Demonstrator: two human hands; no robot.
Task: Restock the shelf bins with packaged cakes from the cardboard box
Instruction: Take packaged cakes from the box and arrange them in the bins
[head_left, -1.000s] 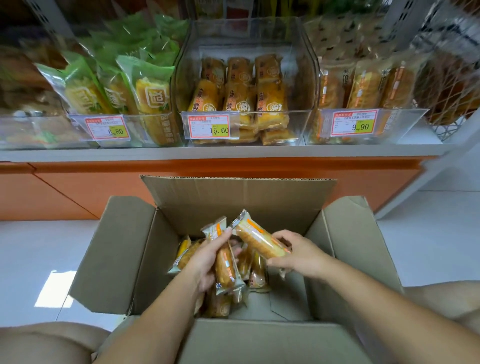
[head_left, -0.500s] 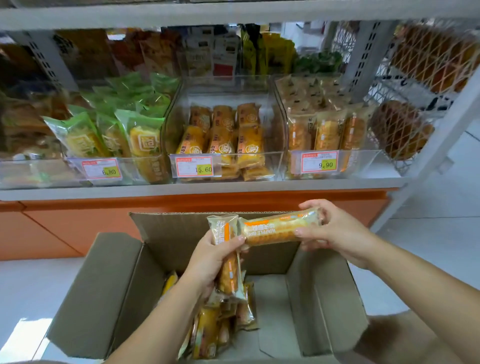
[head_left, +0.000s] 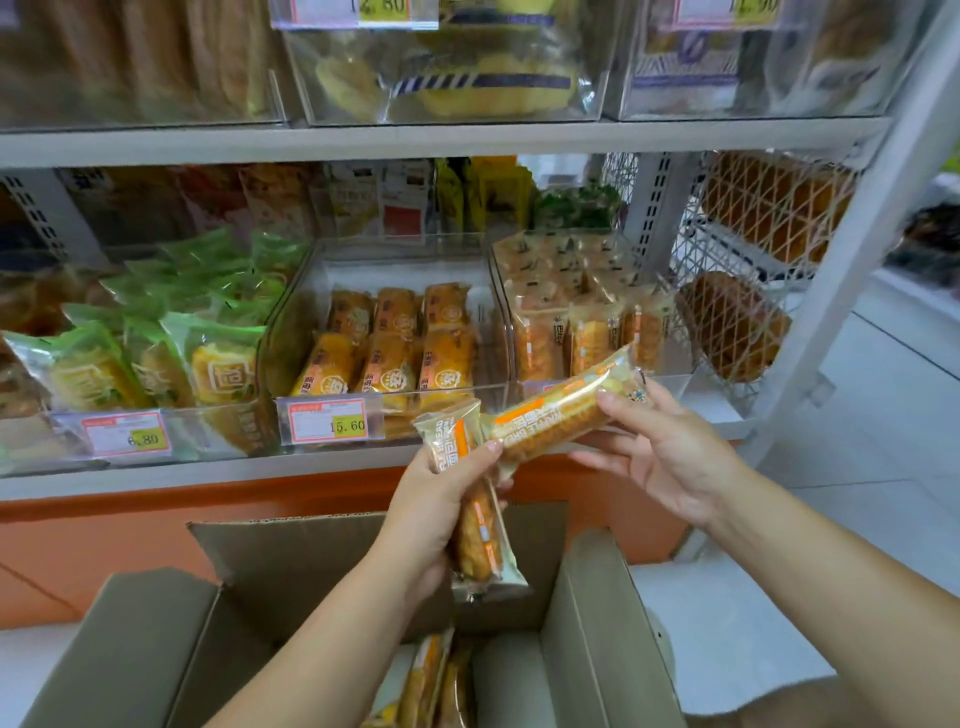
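Both hands have risen from the cardboard box (head_left: 291, 561), the left hand (head_left: 434, 501) gripping an upright cake (head_left: 480, 543), the right hand (head_left: 662, 457) pinching a tilted cake (head_left: 553, 418) toward its matching bin (head_left: 680, 382) at 1 o'clock.

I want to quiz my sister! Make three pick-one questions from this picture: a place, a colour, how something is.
1. Where is the cake packet in the right hand? A in the box; B held in the air; C on the floor.
2. What colour are the wrappers in the 6.80 bin? A green; B blue; C black.
3. The cardboard box is: A open; B taped shut; C flattened.
Answers: B, it's held clear of the box; A, green film shows; A, its flaps stand apart.
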